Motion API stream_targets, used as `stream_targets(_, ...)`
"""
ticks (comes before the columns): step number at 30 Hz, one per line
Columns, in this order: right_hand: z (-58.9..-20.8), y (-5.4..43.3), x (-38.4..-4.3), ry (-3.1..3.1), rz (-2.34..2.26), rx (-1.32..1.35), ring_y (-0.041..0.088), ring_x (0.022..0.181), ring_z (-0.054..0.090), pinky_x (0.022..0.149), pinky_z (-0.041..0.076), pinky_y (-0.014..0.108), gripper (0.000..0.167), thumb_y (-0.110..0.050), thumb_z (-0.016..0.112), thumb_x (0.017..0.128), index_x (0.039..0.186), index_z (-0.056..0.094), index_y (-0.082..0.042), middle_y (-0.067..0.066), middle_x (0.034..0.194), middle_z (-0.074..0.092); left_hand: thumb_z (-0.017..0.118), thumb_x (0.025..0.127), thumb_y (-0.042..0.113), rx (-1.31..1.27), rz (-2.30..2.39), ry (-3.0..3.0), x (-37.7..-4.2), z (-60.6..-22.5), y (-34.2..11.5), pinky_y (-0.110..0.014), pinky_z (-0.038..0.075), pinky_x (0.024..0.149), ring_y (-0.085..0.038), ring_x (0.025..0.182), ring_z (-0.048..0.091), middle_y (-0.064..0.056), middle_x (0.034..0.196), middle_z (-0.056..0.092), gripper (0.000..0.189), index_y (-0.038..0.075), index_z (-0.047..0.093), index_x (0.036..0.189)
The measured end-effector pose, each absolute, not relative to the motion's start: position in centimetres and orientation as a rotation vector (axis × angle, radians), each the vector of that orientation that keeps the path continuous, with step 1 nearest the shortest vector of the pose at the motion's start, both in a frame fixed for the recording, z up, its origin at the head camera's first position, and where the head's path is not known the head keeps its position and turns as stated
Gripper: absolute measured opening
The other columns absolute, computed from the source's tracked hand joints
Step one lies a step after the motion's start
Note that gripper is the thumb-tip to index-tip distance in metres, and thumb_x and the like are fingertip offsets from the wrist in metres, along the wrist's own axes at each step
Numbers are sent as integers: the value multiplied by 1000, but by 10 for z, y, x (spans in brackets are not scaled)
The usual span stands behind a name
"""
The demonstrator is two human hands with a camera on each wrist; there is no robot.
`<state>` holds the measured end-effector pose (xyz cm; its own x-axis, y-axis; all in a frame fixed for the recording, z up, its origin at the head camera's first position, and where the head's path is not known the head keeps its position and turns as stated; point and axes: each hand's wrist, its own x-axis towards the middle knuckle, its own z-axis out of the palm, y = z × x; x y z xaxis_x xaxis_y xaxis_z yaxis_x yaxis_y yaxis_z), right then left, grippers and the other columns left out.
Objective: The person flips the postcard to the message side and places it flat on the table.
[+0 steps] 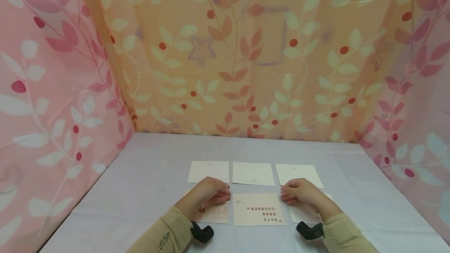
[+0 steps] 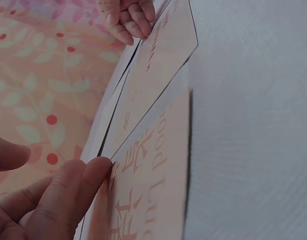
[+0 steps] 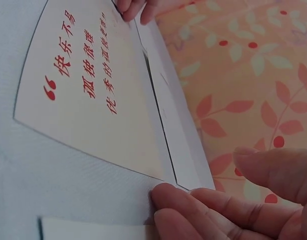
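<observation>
Two rows of cards lie on the white tabletop. In the near row, the middle card (image 1: 259, 209) is cream with red printed characters. My left hand (image 1: 211, 191) rests over the left card (image 1: 216, 214), which has large orange characters. In the left wrist view the fingertips (image 2: 101, 167) are at that card's edge, and the thumb stands apart. My right hand (image 1: 303, 194) lies over the upper part of the near right card (image 1: 303, 214), a pale one. Its fingertips (image 3: 166, 197) are beside the middle card's corner in the right wrist view, thumb raised away from them.
Behind them, the far row holds a left white card (image 1: 209, 171), a middle white card (image 1: 253, 174) and a right white card (image 1: 299, 171), each with a tiny mark. Patterned cloth walls (image 1: 235, 57) enclose the table (image 1: 154, 159) at the back and both sides.
</observation>
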<state>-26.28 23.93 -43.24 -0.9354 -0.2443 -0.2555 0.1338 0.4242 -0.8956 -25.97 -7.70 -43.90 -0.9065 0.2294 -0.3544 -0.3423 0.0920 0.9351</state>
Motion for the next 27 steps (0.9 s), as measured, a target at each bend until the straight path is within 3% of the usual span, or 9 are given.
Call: stream_targets(27, -428, 237, -259, 2333, -1491, -124, 23, 80, 66, 69, 55, 33, 27, -19, 60, 88, 95, 61, 7, 13, 86, 67, 59, 85, 11, -141, 1942, 1890, -258, -442, -71, -28, 54, 69, -22, 82, 67, -17, 93, 66, 31, -5, 59, 110)
